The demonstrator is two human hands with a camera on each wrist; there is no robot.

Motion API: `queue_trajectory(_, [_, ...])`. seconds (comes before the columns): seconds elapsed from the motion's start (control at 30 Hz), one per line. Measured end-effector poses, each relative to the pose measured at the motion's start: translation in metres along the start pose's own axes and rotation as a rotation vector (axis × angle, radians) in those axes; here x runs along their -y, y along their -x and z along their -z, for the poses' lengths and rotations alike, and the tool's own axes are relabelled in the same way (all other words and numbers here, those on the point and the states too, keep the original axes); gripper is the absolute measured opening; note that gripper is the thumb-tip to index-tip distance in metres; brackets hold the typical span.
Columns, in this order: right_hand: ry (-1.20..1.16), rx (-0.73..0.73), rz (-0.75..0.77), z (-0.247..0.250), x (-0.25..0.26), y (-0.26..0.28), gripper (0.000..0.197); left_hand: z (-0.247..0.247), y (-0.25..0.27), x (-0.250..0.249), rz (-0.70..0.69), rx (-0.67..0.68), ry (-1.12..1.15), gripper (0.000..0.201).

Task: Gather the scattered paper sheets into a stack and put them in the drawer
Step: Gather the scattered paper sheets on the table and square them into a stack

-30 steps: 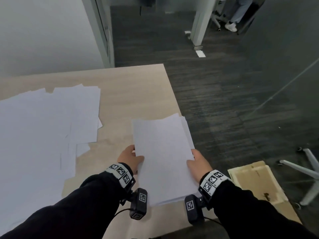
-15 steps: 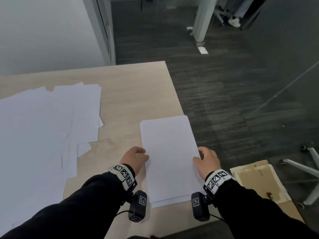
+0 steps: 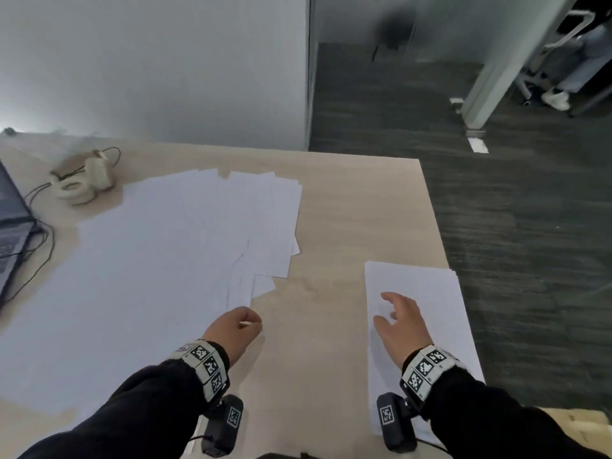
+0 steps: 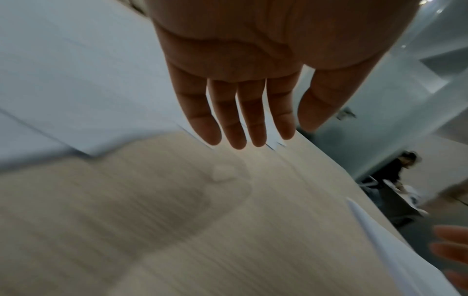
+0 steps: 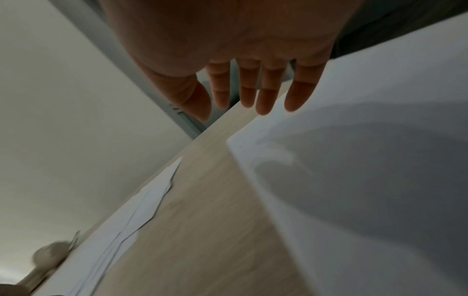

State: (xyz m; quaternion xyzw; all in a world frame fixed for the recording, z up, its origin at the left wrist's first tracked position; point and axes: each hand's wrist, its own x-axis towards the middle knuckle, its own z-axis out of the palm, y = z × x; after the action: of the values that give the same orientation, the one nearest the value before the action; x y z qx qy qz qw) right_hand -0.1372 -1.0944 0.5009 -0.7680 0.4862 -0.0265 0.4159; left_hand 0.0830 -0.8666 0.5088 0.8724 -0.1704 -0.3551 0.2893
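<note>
A squared stack of white sheets (image 3: 430,299) lies flat at the desk's right edge, also seen as the stack (image 5: 367,180) in the right wrist view. My right hand (image 3: 399,323) hovers over it, fingers straight and spread, holding nothing. Many loose white sheets (image 3: 159,260) cover the left and middle of the wooden desk (image 3: 347,207). My left hand (image 3: 236,329) floats above bare wood beside the near corner of the loose sheets (image 4: 76,90). In the left wrist view its fingers (image 4: 235,120) hang straight and empty. No drawer is visible.
A laptop (image 3: 10,220) with cables sits at the far left. A beige device with a cord (image 3: 82,183) stands at the back left. The desk's right edge drops to dark carpet (image 3: 513,243). A cardboard piece (image 3: 576,425) lies on the floor at bottom right. A seated person's legs (image 3: 573,71) are far right.
Both hands have let go of the stack, which now lies flat. The left hand moved left toward the loose sheets; the right lifted over the stack. The head view swung left.
</note>
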Motion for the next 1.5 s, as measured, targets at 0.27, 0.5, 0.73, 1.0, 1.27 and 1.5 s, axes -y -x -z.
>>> queue_trajectory(0.27, [-0.073, 0.2, -0.035, -0.12, 0.09, 0.007, 0.04, 0.118, -0.01, 0.132, 0.013, -0.16, -0.074, 0.013])
queue_trajectory(0.5, [-0.149, 0.194, -0.165, -0.192, 0.139, 0.025, 0.041, 0.189, -0.033, 0.199, 0.096, -0.144, -0.426, 0.075])
queue_trajectory(0.73, [-0.288, 0.15, -0.308, -0.23, 0.16, 0.05, 0.031, 0.193, -0.039, 0.224, -0.029, 0.001, -0.631, 0.092])
queue_trajectory(1.0, [-0.451, 0.105, -0.465, -0.244, 0.173, 0.052, 0.03, 0.164, -0.023, 0.219, -0.19, 0.083, -0.723, 0.087])
queue_trajectory(1.27, [-0.196, 0.024, -0.356, -0.237, 0.177, 0.057, 0.042, 0.166, -0.033, 0.209, -0.189, 0.062, -0.724, 0.099])
queue_trajectory(1.5, [-0.192, 0.08, -0.307, -0.25, 0.183, 0.06, 0.047, 0.16, -0.029, 0.203, -0.277, 0.141, -0.713, 0.094])
